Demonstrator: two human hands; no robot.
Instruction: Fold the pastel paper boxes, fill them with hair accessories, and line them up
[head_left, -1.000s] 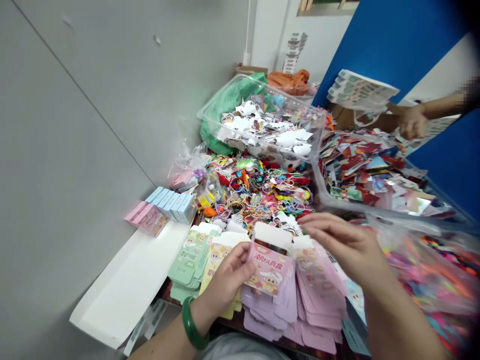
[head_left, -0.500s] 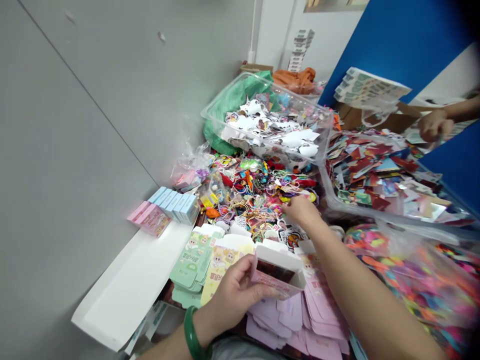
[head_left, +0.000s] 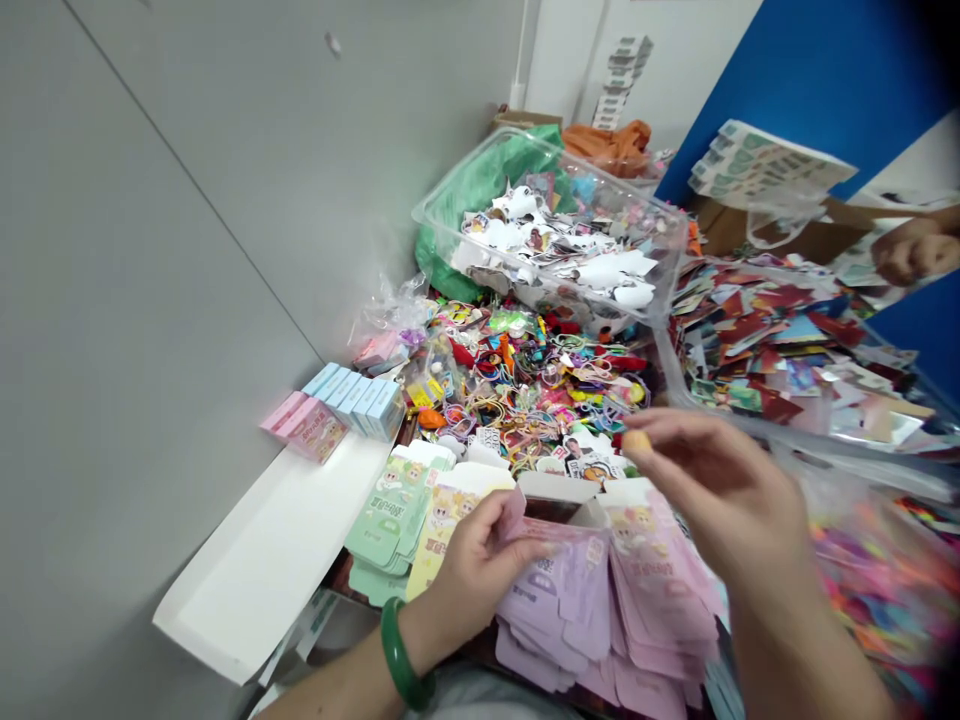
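Observation:
My left hand [head_left: 480, 555], with a green bangle on the wrist, grips a small pink paper box [head_left: 559, 500] whose top flaps stand open. My right hand [head_left: 712, 480] hovers just right of the box, its fingertips pinched on a small yellow-orange item [head_left: 637, 441]. Below both hands lie fanned stacks of flat pink and purple box blanks [head_left: 645, 590]. Green and yellow flat blanks [head_left: 397, 505] sit to the left. A heap of colourful hair ties and small trinkets [head_left: 540, 385] spreads just beyond the box.
A clear bin of white stickers [head_left: 555, 245] and a clear bin of red and mixed cards [head_left: 780, 345] stand behind the heap. Folded blue and pink boxes [head_left: 337, 405] line a white tray [head_left: 262, 560] by the grey wall. Another person's hand [head_left: 911, 250] is at far right.
My right hand reached into the trinket heap, then came back toward the box with a small yellow-orange item pinched in it. The left hand kept the opened pink box.

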